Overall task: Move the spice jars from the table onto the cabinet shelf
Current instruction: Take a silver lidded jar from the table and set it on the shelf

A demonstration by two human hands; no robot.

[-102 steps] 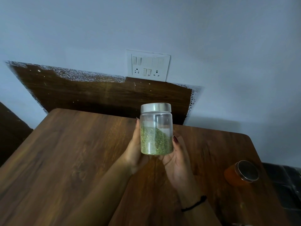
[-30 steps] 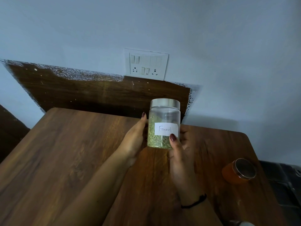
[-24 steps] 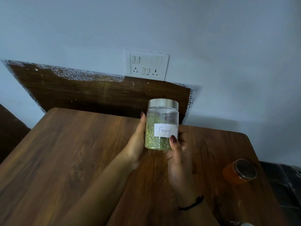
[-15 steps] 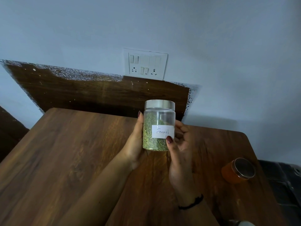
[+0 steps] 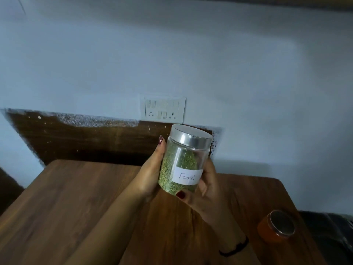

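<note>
A clear glass jar (image 5: 183, 161) of green fennel seeds, with a silver lid and a white "Fennel" label, is held tilted to the right above the wooden table (image 5: 63, 203). My left hand (image 5: 150, 175) presses its left side. My right hand (image 5: 206, 190) cups it from below and behind, thumb under the label. A second jar (image 5: 275, 229) with orange contents and a metal lid stands on the table at the right. No cabinet shelf is in view.
A white switch-and-socket plate (image 5: 164, 109) sits on the pale wall above a dark wooden panel (image 5: 80, 142). Something dark (image 5: 330, 238) lies beyond the table's right edge. A dark strip (image 5: 267, 1) crosses the top right corner.
The view has tilted upward, showing more wall. The fennel jar has turned so its label faces me and now leans to the right. Both hands keep hold of it.
</note>
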